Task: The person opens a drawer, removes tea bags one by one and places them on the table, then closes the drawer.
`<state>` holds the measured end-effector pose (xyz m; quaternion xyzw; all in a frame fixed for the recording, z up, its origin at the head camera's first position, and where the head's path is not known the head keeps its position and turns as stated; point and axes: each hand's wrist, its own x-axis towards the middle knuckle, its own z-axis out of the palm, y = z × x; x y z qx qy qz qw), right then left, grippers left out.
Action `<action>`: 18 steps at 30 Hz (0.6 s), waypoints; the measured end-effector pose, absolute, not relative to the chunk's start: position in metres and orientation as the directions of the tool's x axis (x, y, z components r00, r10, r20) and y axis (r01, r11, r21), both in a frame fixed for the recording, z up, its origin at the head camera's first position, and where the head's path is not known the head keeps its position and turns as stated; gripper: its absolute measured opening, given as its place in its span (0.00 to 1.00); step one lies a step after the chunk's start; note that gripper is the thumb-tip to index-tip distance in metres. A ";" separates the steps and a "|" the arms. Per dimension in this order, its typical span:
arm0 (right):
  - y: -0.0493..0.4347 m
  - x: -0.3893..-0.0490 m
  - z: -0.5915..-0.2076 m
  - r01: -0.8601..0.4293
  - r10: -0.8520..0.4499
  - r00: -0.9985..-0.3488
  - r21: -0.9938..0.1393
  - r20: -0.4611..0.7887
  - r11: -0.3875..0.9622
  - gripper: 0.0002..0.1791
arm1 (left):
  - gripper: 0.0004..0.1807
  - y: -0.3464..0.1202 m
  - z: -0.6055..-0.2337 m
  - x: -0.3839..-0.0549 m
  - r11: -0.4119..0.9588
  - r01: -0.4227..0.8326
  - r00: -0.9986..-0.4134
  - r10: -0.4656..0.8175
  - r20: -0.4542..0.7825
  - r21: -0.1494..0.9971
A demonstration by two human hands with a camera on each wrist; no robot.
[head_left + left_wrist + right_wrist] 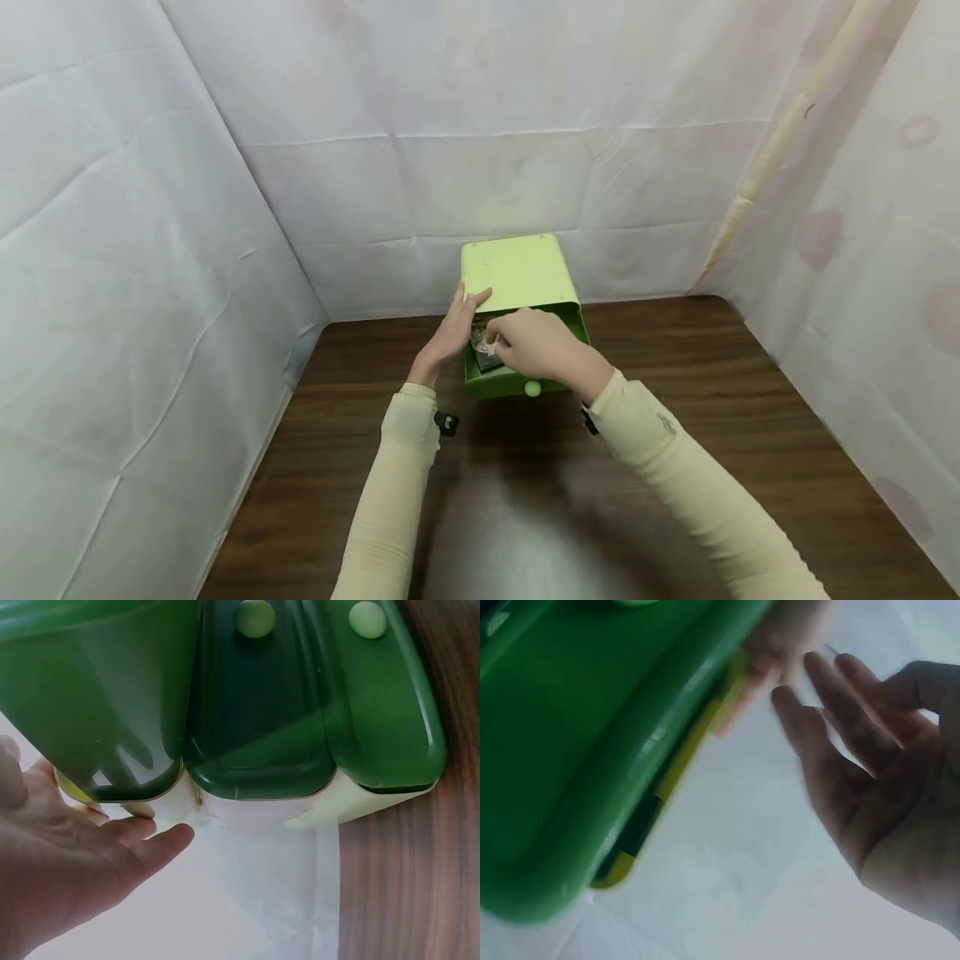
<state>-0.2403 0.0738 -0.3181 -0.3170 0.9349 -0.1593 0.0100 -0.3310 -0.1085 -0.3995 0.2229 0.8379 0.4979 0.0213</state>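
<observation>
A light green cabinet (517, 271) with dark green drawers stands against the back wall. Its top drawer (510, 385) is pulled out and holds a dark flat thing (487, 362) and a clear, crinkled thing (480, 340). My left hand (450, 330) rests against the cabinet's left side, fingers extended. Over the drawer, my right hand (536, 342) has bent fingers, their tips beside the clear thing. In the right wrist view, the fingers (855, 735) look slightly bent and apart, with a thin dark line near their tips. Whether they hold anything is unclear.
Two lower drawers (259, 712) with round pale knobs (367, 619) are closed. The cabinet stands at the back of a dark wooden table (360, 392). White sheeting (420, 183) hangs behind and at both sides.
</observation>
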 end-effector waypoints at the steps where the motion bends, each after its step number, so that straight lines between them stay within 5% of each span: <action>1: 0.071 -0.249 -0.320 -0.589 -0.610 -0.792 -0.295 0.026 0.752 0.17 | 0.30 -0.109 -0.399 -0.331 0.394 0.349 -0.899 0.398 0.184 0.850; 6: 0.064 -0.284 -0.345 -0.581 -0.614 -0.766 -0.204 -0.190 0.788 0.27 | 0.31 -0.104 -0.397 -0.330 0.381 0.345 -0.891 0.419 0.172 0.858; 10: 0.063 -0.297 -0.362 -0.572 -0.582 -0.783 -0.115 -0.220 0.812 0.33 | 0.32 -0.099 -0.396 -0.331 0.377 0.317 -0.891 0.432 0.138 0.870; 18: 0.062 -0.298 -0.376 -0.615 -0.617 -0.785 -0.044 -0.062 0.787 0.14 | 0.31 -0.095 -0.401 -0.329 0.352 0.268 -0.905 0.410 0.110 0.897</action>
